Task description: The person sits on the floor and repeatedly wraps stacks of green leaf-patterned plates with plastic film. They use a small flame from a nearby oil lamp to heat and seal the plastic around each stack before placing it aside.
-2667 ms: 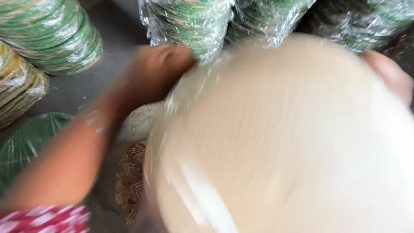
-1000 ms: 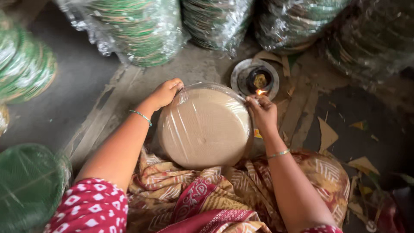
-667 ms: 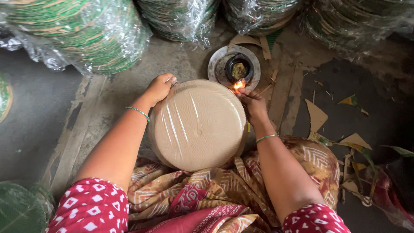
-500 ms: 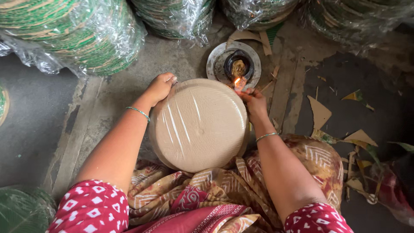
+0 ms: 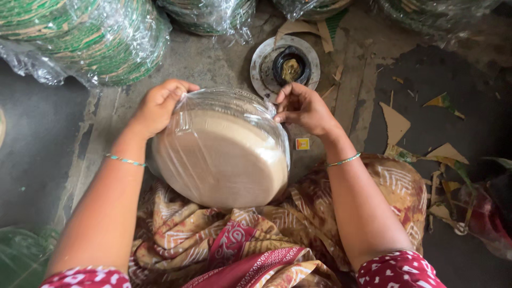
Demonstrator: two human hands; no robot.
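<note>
A round stack of beige paper plates wrapped in clear plastic film [image 5: 221,154] rests tilted on my lap, its top edge toward the floor ahead. My left hand [image 5: 158,105] grips the film at the stack's upper left rim. My right hand [image 5: 303,108] pinches the film at the upper right rim. Just beyond my right hand a small dark oil lamp [image 5: 290,65] sits on a round metal plate [image 5: 262,61]; no flame shows on it.
Plastic-wrapped stacks of green and tan plates [image 5: 80,37] stand at the top left, with more along the top edge [image 5: 213,13]. A small orange matchbox [image 5: 302,143] lies by my right wrist. Cardboard scraps [image 5: 397,124] litter the floor at right.
The stack has tipped from lying flat toward me to tilted on my lap. My right hand has drawn back from the lamp, and the flame seen earlier no longer shows.
</note>
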